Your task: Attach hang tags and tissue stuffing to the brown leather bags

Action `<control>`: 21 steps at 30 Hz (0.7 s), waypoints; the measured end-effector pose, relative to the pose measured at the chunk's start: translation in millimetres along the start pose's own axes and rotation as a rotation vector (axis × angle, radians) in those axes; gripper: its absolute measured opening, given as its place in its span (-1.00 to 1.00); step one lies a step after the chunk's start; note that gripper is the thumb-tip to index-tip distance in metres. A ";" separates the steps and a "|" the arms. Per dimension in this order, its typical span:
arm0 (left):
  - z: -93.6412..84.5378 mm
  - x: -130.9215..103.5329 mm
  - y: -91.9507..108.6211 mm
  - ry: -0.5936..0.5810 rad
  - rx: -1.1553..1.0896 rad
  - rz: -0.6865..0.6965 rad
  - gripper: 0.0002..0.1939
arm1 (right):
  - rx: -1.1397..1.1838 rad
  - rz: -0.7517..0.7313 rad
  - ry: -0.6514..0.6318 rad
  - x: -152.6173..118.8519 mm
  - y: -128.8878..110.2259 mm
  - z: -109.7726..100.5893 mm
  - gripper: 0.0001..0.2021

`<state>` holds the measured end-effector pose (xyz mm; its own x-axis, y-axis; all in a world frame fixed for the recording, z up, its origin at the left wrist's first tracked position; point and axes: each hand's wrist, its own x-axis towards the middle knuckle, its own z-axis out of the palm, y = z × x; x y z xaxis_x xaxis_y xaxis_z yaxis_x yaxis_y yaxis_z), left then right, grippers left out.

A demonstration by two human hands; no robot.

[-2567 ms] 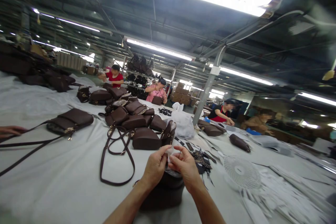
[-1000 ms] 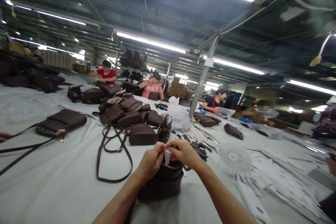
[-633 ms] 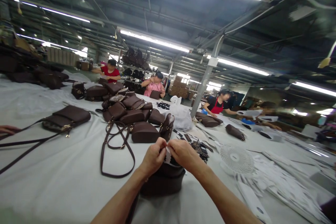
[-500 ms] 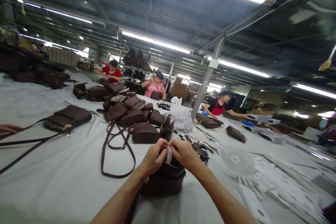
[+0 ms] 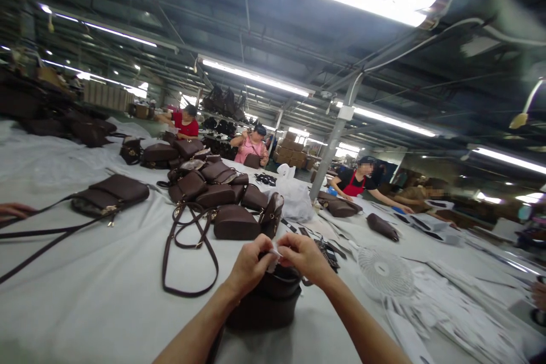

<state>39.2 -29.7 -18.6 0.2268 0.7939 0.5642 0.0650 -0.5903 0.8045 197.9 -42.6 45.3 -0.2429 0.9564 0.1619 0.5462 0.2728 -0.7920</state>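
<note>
A dark brown handbag (image 5: 265,308) stands upright on the pale-covered table right in front of me, its top partly hidden by my hands. Just above its opening, my left hand (image 5: 251,264) pinches a small white slip (image 5: 275,255). Close beside it, my right hand (image 5: 303,256) has thumb and fingers pressed together on the same slip. Whether the slip is paper or cloth I cannot make out. Behind the bag, a heap of similar brown handbags (image 5: 236,222) reaches back, one with its long strap (image 5: 166,270) looped on the table.
At left lies a brown handbag (image 5: 113,193), with another person's hand (image 5: 15,210) by its strap. A white fan (image 5: 384,272) stands right, beside white slips (image 5: 452,296). A white plastic bag (image 5: 294,196) sits near a post (image 5: 330,153). Several co-workers are across the table.
My hands have dipped slightly and stay close together on the white slip, which now sits more bunched between the fingers. At far right a person's hand has come into view.
</note>
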 end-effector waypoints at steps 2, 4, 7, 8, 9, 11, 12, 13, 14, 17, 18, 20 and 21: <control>0.9 1.4 -2.3 0.005 0.041 0.008 -0.91 | -0.165 -0.078 0.025 -1.7 -4.5 -0.4 -0.89; 1.0 3.5 -4.3 -0.027 0.058 0.032 -0.90 | -0.428 -0.186 0.091 -2.8 -12.5 -0.3 -0.89; -2.2 8.1 -4.9 -0.127 0.087 0.108 -0.77 | -0.714 -0.241 0.231 -1.2 -24.7 -1.1 -0.84; -4.6 10.1 -4.2 -0.165 0.105 0.137 -0.71 | -0.741 -0.223 0.280 0.3 -27.1 -2.1 -0.83; -7.6 12.4 -2.9 -0.199 0.127 0.161 -0.66 | -0.734 -0.198 0.323 2.2 -28.4 -3.5 -0.83; -14.8 17.7 1.2 -0.267 0.176 0.179 -0.61 | -0.649 -0.159 0.372 6.3 -28.1 -6.9 -0.85; -18.6 20.6 3.9 -0.299 0.204 0.171 -0.60 | -0.596 -0.157 0.372 8.2 -27.3 -8.4 -0.85; -22.0 23.4 7.0 -0.333 0.234 0.162 -0.61 | -0.553 -0.170 0.357 9.7 -26.8 -9.6 -0.86; -24.8 26.1 10.3 -0.362 0.258 0.158 -0.62 | -0.525 -0.191 0.334 10.9 -27.1 -10.4 -0.86; -26.9 31.8 20.6 -0.352 0.242 0.143 -0.67 | -0.524 -0.251 0.279 13.8 -35.3 -11.3 -0.87; -25.4 32.7 23.6 -0.324 0.214 0.116 -0.65 | -0.541 -0.263 0.279 15.3 -40.3 -11.7 -0.87; -20.5 33.0 28.4 -0.301 0.168 0.029 -0.56 | -0.586 -0.284 0.315 20.3 -51.2 -13.4 -0.87; -18.0 32.7 30.1 -0.317 0.153 -0.009 -0.53 | -0.606 -0.293 0.347 23.8 -56.0 -14.7 -0.87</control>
<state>31.1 -18.8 27.4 0.5143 0.7288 0.4521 0.2078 -0.6174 0.7587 173.3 -33.6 102.2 -0.2347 0.7862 0.5716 0.8675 0.4347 -0.2417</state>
